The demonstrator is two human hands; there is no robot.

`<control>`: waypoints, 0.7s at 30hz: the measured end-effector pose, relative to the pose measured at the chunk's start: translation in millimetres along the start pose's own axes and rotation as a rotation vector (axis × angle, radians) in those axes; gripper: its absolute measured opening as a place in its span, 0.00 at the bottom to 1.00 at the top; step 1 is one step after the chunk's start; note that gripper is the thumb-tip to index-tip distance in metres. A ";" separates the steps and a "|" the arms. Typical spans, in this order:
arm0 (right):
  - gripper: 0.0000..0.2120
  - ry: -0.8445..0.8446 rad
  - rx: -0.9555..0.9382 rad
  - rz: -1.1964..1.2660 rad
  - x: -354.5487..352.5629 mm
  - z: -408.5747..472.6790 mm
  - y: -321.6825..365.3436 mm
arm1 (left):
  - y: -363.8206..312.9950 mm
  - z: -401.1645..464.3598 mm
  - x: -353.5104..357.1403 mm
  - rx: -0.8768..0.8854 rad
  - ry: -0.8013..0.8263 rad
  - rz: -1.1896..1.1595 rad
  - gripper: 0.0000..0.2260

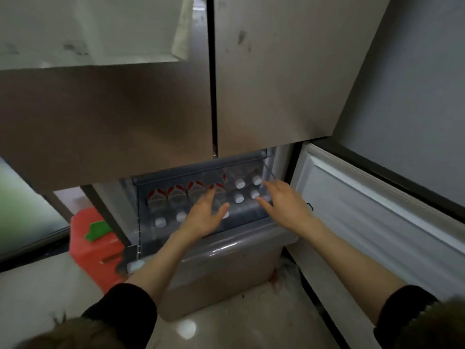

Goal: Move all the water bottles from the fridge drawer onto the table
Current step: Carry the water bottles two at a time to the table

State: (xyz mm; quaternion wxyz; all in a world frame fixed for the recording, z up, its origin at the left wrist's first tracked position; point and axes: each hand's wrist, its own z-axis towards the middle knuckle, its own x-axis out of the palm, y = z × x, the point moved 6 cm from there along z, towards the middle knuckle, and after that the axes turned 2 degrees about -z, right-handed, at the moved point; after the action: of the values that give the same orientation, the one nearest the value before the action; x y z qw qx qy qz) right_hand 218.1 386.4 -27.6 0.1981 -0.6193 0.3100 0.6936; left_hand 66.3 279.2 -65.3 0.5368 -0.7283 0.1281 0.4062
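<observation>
Water bottles point(239, 183) stand in the drawer point(201, 170) beneath both hands' straight fingers point(270, 187).

Both arms are extending forward and slightly inward from the lower corners of the view, forearms bare, dark sleeves pushed back near the elbows. The left hand point(205, 215) is facing palm down with fingers straight and held together, thumb splaying out to the right. The right hand point(283, 197) is also facing palm down, fingers straight and lightly spread, pointing up and left. Neither hand is gripping anything; the hands are staying apart.
</observation>
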 end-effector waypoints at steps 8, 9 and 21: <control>0.23 0.255 0.247 0.495 48.5 89.9 -54.0 | 8.4 78.8 53.7 -0.425 -0.128 -0.541 0.11; 0.23 0.295 0.303 0.579 60.1 99.7 -56.7 | 8.3 86.1 57.9 -0.461 -0.140 -0.615 0.05; 0.12 0.161 0.853 1.437 145.2 158.2 -77.3 | 21.4 158.0 108.5 -0.711 -0.109 -1.364 0.10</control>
State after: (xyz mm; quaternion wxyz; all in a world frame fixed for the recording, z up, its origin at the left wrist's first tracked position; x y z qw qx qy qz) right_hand 130.2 533.8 -178.0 -0.0977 -0.1907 0.8779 0.4282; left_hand 50.4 437.9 -173.7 0.4075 -0.7538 -0.5141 0.0372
